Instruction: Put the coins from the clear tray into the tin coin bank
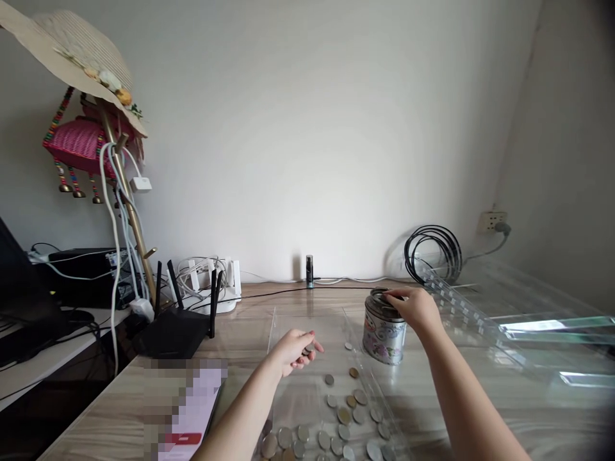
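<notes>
My left hand (291, 353) hovers palm up over a clear plastic tray (300, 400), its fingers curled round coins (308, 349). Several silver and brass-coloured coins (343, 416) lie scattered in the tray, thickest toward the near side. To the right stands an upright round tin (384, 336) with a floral pattern and a dark metal lid. My right hand (419, 308) reaches to the top of this tin, fingers pinched together at its lid. What those fingertips hold, if anything, is hidden.
A black router (177, 330) and white cabled devices (211, 282) stand at the left. A small dark bottle (310, 271) is by the wall. Coiled black cable (435, 253) and clear plastic panels (542, 326) lie right. A blurred-out flat object (192, 410) is near the front left.
</notes>
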{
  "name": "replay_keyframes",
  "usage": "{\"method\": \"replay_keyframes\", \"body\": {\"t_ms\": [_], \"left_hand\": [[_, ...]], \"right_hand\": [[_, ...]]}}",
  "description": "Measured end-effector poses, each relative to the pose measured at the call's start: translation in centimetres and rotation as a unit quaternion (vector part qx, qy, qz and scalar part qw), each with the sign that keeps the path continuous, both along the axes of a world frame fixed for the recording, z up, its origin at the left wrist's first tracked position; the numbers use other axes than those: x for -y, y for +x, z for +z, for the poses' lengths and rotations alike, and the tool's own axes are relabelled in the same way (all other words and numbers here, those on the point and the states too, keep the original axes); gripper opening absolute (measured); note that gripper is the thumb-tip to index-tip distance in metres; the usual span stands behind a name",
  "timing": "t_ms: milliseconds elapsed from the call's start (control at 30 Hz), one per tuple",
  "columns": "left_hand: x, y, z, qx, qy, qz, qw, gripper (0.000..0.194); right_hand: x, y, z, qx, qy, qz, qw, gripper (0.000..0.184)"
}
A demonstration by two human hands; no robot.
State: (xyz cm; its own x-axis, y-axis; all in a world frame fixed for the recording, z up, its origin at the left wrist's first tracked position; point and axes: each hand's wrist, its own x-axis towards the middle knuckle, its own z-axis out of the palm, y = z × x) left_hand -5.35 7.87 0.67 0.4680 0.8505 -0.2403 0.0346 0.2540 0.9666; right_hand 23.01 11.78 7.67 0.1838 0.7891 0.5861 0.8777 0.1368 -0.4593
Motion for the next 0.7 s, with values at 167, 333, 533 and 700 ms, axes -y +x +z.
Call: {"method": "replay_keyframes", "body": {"t_ms": [167, 333, 533, 700], "left_hand": [[-0.2, -0.5, 0.3, 0.033, -0.033, 0.011, 0.999, 0.043], [-0.8, -1.0, 0.2, 0.090, -0.083, 0.057, 0.991, 0.035], [-0.9, -0.5, -0.4, 0.075, -0.103, 0.030, 0.991, 0.033], [-0.5, -0.5, -0.4, 0.050, -0.108, -0.033, 0.992, 0.035]], "right_hand": [[2.3, -4.3, 0.0, -0.010, 0.177, 0.042, 0.983, 0.031], [4.4, -12.9, -3.3, 0.002, -0.032, 0.336, 0.941, 0.029], [3.2, -14.5, -6.2, -0.041, -0.161, 0.368, 0.915, 0.029], [2.7, -13.7, -6.2, -0.062, -0.188, 0.401, 0.894, 0.029]]}}
